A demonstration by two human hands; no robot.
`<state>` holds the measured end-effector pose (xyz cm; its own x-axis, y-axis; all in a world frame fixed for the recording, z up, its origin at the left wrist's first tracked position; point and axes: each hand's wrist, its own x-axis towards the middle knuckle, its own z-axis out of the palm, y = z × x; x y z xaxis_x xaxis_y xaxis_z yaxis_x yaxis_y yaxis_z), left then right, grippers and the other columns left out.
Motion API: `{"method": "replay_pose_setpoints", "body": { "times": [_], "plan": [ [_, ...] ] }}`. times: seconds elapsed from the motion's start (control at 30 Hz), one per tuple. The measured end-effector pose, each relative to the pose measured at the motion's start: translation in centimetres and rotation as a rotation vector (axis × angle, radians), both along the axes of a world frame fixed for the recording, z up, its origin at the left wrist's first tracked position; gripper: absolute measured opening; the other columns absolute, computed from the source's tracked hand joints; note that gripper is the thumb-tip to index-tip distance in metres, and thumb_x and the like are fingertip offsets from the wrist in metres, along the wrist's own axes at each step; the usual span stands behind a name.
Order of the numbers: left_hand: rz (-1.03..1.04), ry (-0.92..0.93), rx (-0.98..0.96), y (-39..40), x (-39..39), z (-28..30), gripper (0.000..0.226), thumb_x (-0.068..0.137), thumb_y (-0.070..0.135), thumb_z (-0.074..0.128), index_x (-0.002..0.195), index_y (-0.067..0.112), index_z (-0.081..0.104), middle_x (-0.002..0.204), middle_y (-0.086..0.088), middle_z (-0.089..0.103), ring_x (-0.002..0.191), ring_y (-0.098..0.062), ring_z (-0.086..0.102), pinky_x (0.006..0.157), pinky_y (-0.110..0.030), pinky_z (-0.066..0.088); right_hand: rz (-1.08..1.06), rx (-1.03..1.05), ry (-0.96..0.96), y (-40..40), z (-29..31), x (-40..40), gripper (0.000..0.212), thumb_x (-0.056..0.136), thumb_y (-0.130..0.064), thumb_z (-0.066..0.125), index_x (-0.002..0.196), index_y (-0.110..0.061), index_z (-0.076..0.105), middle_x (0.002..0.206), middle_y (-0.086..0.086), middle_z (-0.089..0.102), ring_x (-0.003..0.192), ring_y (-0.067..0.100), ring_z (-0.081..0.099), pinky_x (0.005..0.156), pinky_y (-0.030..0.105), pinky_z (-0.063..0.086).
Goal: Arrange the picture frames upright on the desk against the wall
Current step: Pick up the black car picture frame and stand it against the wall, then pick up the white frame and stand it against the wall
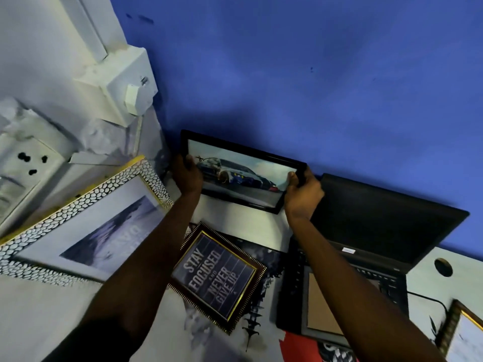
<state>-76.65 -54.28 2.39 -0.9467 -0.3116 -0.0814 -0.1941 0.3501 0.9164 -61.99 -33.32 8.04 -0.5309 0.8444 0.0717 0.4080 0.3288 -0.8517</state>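
A black-framed car picture stands nearly upright against the blue wall, just above the white desk. My left hand grips its left edge and my right hand grips its right edge. A large frame with a white pebbled border leans at the left. A small dark frame reading "Stay focused and never give up" lies flat between my forearms. Another gold-edged frame shows at the bottom right corner.
An open black laptop sits right of the car picture, with a brown-backed frame lying on its keyboard. White switch boxes and a socket project from the left wall. A cable hole is in the desk.
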Motion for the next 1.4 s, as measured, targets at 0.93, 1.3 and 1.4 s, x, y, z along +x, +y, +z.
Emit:
{"method": "replay_pose_setpoints", "body": {
  "times": [0.93, 1.3, 1.4],
  "plan": [
    [0.221, -0.046, 0.052, -14.0, 23.6, -2.3, 0.020, 0.088, 0.031, 0.069, 0.087, 0.011, 0.067, 0.083, -0.009, 0.073, 0.079, -0.026, 0.070, 0.076, -0.034, 0.055, 0.626, -0.363, -0.050, -16.6, -0.2, 4.7, 0.044, 0.089, -0.007, 0.073, 0.129, 0.001, 0.059, 0.117, 0.016, 0.068, 0.101, 0.021, 0.066, 0.089, 0.035, 0.055],
    [0.315, 0.179, 0.108, -21.6, 23.1, 2.8, 0.019, 0.087, 0.000, 0.065, 0.106, -0.002, 0.066, 0.101, -0.021, 0.071, 0.089, -0.017, 0.062, 0.080, -0.024, 0.049, 1.004, -0.418, -0.078, -21.1, 3.1, 5.7, 0.078, 0.088, -0.003, 0.063, 0.158, -0.017, 0.030, 0.154, 0.006, 0.048, 0.138, 0.027, 0.051, 0.115, 0.049, 0.043],
    [0.245, 0.310, 0.051, -20.6, 23.8, 4.7, 0.010, 0.087, 0.003, 0.066, 0.096, -0.001, 0.065, 0.085, -0.008, 0.066, 0.075, -0.002, 0.054, 0.073, -0.025, 0.047, 0.928, -0.383, -0.018, -20.2, 4.5, 7.3, 0.063, 0.093, 0.004, 0.057, 0.152, -0.012, 0.038, 0.142, 0.001, 0.052, 0.131, 0.029, 0.055, 0.104, 0.038, 0.051]
  ]
}}
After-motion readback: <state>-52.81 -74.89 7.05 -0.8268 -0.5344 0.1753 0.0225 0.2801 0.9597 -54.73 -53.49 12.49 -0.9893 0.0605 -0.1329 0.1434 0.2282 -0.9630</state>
